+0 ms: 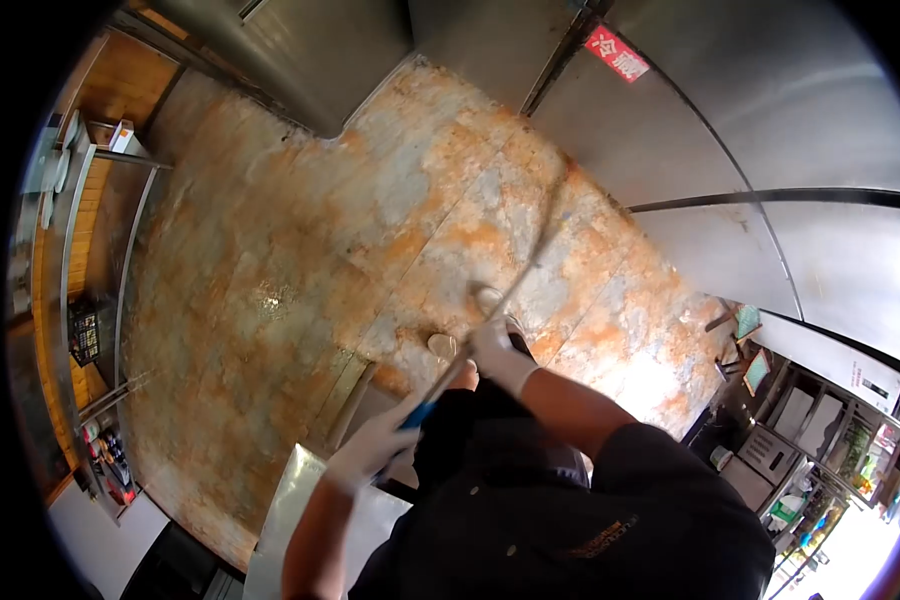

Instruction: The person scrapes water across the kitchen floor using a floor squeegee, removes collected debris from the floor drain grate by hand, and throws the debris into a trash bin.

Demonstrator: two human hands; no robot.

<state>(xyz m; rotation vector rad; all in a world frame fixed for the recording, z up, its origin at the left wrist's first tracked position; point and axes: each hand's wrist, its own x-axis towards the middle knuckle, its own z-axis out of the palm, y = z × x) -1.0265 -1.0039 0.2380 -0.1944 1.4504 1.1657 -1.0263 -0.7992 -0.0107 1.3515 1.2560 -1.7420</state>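
Observation:
My left hand (375,447), in a white glove, is closed around the blue grip of a long pole (440,384) near my waist. Farther along the same pole, my right hand (500,355), also gloved, wraps its shaft. The pole slants away from me over the mottled orange and grey floor (300,240). Its far end (550,205) is a brownish, motion-blurred streak near the steel cabinets, so I cannot tell whether it is a broom or a mop. My shoes (443,346) show just beyond my hands.
Steel cabinets (590,130) with a red label (617,54) line the far right. Another steel unit (310,60) juts out at the top. Metal shelving (100,250) runs along the left. A steel surface (300,500) is close by my left arm; loaded racks (800,450) stand at right.

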